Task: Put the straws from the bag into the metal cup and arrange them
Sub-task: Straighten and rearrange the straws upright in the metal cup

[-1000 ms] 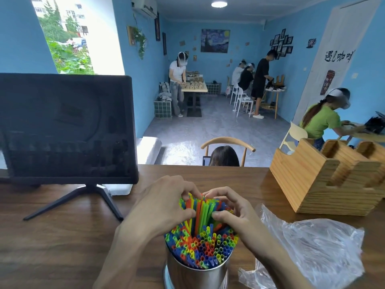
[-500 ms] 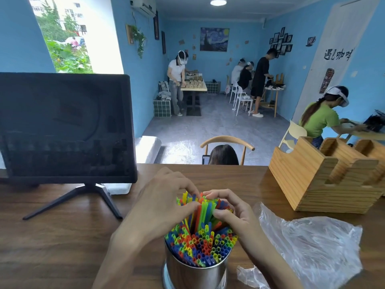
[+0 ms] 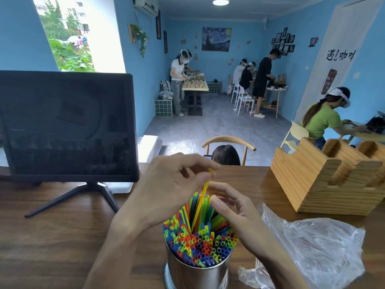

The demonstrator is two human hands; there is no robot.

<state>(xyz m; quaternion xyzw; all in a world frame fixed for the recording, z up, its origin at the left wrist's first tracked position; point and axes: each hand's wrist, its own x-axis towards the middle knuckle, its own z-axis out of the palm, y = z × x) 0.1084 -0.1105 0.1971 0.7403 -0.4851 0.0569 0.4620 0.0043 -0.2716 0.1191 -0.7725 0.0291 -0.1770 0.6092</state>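
Blue-walled room behind, with other people busy at far tables; up close, dark wood-grain worktop (image 3: 52, 243) carrying everything.

Metal cup (image 3: 195, 274), smooth and cylindrical, near the front edge, packed full of straws (image 3: 200, 243): thin plastic tubes in red, blue, green and yellow, open ends up, tightly bunched so each props the next upright.

Left hand (image 3: 173, 190) raised above the bundle, grip closed in a pinch on one yellow straw (image 3: 203, 197), drawn up well above the others, lower end down among them. Probably singled out for re-seating, judging by the arranging part of the task.

Right hand (image 3: 233, 209) just beside the raised tips at the far side of the bundle, fingers curved against them, apparently steadying the pack; whether anything is actually clasped, cannot tell.

Clear plastic bag (image 3: 312, 247) crumpled and slack to the right of the cup, looking empty, so transfer seemingly done and only tidying left.

Beyond: dark monitor (image 3: 66, 126) on a splayed stand at left, slotted pale-wood organiser (image 3: 325, 184) at right, both well apart from the cup.
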